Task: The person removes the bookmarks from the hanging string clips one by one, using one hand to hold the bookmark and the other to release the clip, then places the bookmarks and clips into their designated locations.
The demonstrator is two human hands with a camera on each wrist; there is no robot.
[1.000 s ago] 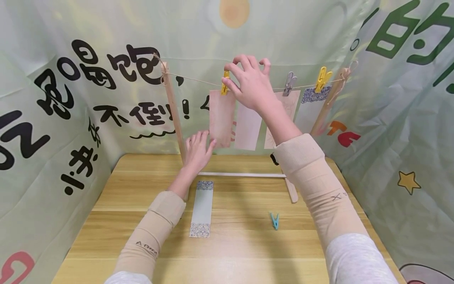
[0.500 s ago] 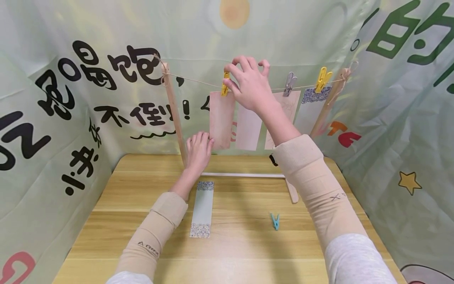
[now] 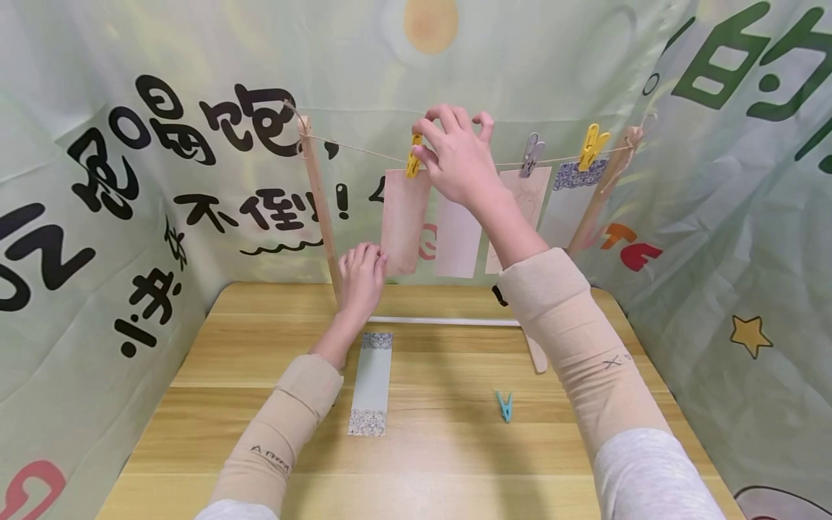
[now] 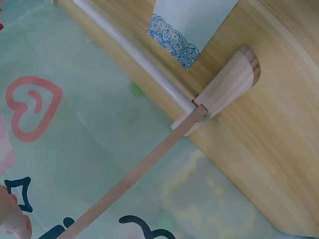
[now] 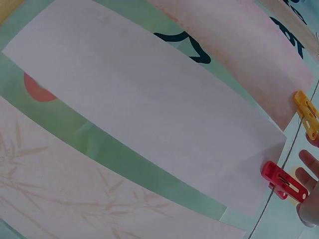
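Note:
My right hand point(image 3: 458, 155) pinches a yellow clothespin point(image 3: 413, 157) on the string point(image 3: 357, 149), at the top of a pink paper bookmark point(image 3: 404, 220). Down at that bookmark's lower left edge, my left hand point(image 3: 362, 278) pinches the paper between thumb and fingers. A plain pale bookmark point(image 5: 149, 104) hangs beside it under a red clothespin point(image 5: 283, 181), which my right hand hides in the head view. Farther right, a grey clothespin point(image 3: 531, 154) holds a bookmark with faint leaf drawings point(image 5: 99, 184), and another yellow clothespin point(image 3: 592, 146) holds one with a blue lace pattern point(image 3: 581, 175).
Two wooden posts point(image 3: 316, 188) carry the string, joined low by a white rod point(image 3: 448, 321). On the wooden table point(image 3: 442, 448) lie a lace-ended bookmark point(image 3: 372, 383) and a blue clothespin point(image 3: 505, 407). Printed cloth point(image 3: 364, 58) surrounds the table's back and sides.
My left thumb has closed in toward the fingers at the pink bookmark's edge, and the bookmark's lower end has swung slightly left. My right hand stays at the yellow clothespin.

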